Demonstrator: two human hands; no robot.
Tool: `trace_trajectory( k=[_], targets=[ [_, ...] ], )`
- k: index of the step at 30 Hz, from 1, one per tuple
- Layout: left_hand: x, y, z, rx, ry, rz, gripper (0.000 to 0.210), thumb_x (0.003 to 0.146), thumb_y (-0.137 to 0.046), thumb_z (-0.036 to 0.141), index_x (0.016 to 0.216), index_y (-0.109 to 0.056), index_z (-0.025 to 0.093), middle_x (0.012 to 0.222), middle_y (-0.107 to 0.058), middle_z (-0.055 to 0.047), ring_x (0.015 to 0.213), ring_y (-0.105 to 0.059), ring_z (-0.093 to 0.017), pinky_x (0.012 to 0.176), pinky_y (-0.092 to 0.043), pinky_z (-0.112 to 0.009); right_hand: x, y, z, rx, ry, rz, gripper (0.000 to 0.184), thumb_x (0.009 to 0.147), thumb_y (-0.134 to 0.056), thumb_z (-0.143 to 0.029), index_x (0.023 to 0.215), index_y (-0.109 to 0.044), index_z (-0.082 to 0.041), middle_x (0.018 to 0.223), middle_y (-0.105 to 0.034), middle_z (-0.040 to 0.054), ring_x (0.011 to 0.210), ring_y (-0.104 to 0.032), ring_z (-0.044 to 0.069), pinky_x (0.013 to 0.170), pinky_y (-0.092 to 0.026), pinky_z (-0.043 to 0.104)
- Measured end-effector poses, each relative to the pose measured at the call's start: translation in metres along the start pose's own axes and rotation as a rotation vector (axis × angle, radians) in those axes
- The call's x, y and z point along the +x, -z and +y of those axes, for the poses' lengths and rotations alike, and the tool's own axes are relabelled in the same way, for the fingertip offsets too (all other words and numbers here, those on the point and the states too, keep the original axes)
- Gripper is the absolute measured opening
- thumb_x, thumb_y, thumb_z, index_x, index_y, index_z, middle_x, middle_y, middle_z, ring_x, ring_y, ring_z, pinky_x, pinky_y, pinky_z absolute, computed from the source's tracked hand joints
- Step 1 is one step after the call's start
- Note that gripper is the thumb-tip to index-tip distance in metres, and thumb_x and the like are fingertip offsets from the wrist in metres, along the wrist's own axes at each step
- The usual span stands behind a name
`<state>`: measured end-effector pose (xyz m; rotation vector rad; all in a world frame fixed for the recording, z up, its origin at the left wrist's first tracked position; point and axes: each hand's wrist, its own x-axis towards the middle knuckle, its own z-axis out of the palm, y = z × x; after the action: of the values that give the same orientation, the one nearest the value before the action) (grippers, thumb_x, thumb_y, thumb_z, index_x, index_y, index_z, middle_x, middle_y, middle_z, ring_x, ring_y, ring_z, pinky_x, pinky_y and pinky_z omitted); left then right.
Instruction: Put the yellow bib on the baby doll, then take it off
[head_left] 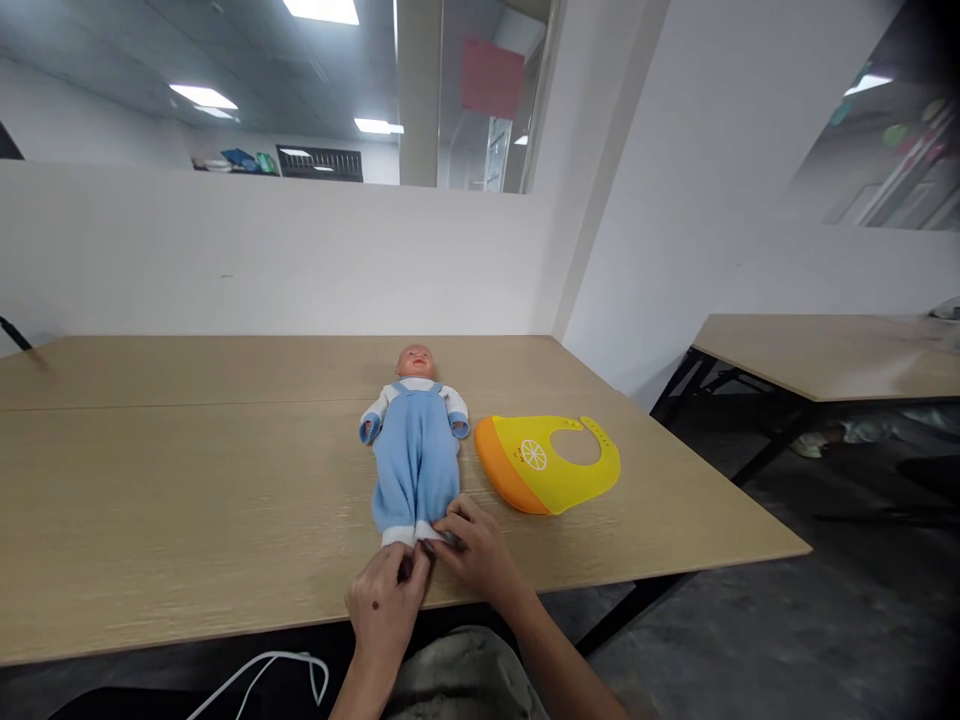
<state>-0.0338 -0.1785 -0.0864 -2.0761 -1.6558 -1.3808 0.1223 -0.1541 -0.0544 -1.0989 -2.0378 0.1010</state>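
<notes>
A baby doll (415, 435) lies on its back on the table, head toward the wall and legs toward me. It wears a white top and light blue overalls (412, 440) with white leg cuffs (397, 536). My left hand (390, 597) is closed at the lower end of the legs, thumb and fingers pinched by the cuffs. My right hand (478, 550) pinches the cuff of the leg on the right. The doll's feet are hidden. A yellow bib (559, 480) with an orange pocket lies flat to the doll's right.
The wooden table (187, 500) reaches back to a white wall with windows above. Its front edge runs close to my lap, where a white cable (277, 657) hangs. A second table (840, 350) stands to the right beyond a gap.
</notes>
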Motion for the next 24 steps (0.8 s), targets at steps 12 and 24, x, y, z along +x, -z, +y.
trace_trajectory(
  k=[12, 24],
  targets=[
    [0.011, 0.009, -0.009, 0.047, -0.159, 0.049, 0.032, 0.090, -0.049, 0.015, 0.118, -0.061, 0.023, 0.087, -0.054, -0.005, 0.069, -0.056, -0.013, 0.055, -0.040, -0.020, -0.001, -0.002, 0.001, -0.026, 0.033, 0.035, 0.009, 0.084, -0.063, -0.025, 0.079, -0.061, -0.018, 0.080, -0.053, 0.0027, 0.075, -0.053, 0.013, 0.065, -0.039, 0.023],
    [0.024, 0.009, -0.017, -0.069, -0.325, 0.045, 0.032, 0.085, -0.055, 0.006, 0.107, -0.070, 0.024, 0.102, -0.055, -0.010, 0.086, -0.052, -0.018, 0.074, -0.048, -0.029, -0.001, -0.002, 0.002, -0.010, 0.056, 0.054, 0.006, 0.083, -0.063, -0.021, 0.078, -0.060, -0.018, 0.080, -0.054, 0.0026, 0.073, -0.053, 0.012, 0.064, -0.039, 0.023]
  ],
)
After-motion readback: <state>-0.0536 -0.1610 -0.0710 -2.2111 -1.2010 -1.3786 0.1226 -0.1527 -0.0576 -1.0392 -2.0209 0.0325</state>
